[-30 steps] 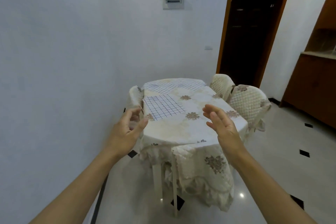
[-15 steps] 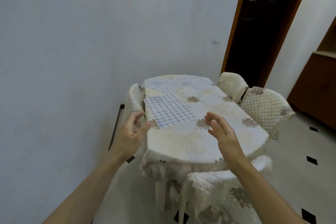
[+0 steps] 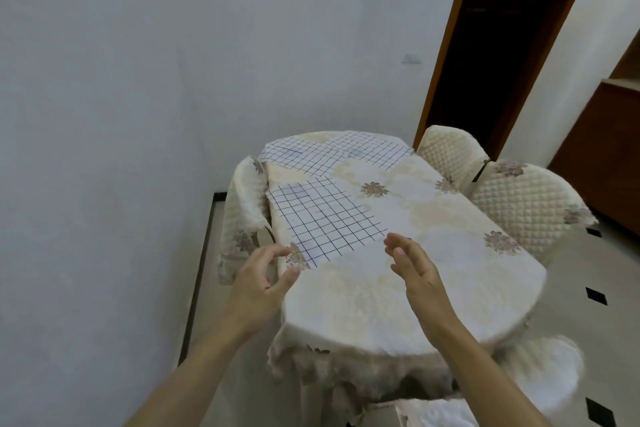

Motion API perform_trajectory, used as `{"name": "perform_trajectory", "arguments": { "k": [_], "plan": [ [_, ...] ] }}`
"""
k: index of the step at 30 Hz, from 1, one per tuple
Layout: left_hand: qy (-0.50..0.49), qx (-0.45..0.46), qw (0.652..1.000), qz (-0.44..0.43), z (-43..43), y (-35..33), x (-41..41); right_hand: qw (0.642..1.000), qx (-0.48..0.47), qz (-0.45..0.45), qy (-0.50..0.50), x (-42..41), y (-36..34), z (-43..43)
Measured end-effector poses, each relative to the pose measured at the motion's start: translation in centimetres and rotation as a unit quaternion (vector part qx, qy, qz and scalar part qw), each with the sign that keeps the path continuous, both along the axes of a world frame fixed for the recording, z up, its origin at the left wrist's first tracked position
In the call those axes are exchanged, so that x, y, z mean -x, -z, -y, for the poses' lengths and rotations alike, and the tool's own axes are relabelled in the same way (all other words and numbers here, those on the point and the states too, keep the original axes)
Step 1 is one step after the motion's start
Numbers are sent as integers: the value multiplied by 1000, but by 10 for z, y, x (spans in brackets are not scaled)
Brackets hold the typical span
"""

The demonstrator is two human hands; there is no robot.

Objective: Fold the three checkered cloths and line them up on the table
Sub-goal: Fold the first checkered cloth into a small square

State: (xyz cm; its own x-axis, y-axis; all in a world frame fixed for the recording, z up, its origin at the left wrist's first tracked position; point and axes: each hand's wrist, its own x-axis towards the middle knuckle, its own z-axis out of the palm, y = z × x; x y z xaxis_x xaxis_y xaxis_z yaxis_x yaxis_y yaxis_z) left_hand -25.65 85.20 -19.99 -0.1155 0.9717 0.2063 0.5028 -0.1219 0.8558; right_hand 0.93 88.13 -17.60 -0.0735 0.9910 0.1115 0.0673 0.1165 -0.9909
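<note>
left hand point(image 3: 258, 282) empty, fingers loosely curled, at tabletop point(image 3: 381, 305) left edge; right hand point(image 3: 415, 274) empty, fingers straight; near checkered cloth point(image 3: 325, 215) flat by left edge, just beyond fingertips; far checkered cloths point(image 3: 332, 154) along far edge

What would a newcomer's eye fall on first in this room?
The left hand and right hand hover open, holding nothing, above the near end of a table under a cream flowered cover. Just beyond them the near checkered cloth lies flat on the table's left side, and the far checkered cloths cover its far end. Quilted chairs stand at the right, by a dark doorway.
</note>
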Motion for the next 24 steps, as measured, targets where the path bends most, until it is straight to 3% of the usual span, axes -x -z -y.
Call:
{"name": "perform_trajectory", "arguments": {
  "k": [7, 15, 24],
  "plan": [
    [4, 37, 999, 36, -91, 5, 6, 999, 10, -45, 12, 6, 21, -94],
    [-12, 60, 998, -13, -172, 23, 12, 998, 37, -46, 14, 9, 44, -167],
    [51, 85, 993, -66, -235, 73, 12, 994, 91, 36, 47, 22, 96, -212]
  ]
}}
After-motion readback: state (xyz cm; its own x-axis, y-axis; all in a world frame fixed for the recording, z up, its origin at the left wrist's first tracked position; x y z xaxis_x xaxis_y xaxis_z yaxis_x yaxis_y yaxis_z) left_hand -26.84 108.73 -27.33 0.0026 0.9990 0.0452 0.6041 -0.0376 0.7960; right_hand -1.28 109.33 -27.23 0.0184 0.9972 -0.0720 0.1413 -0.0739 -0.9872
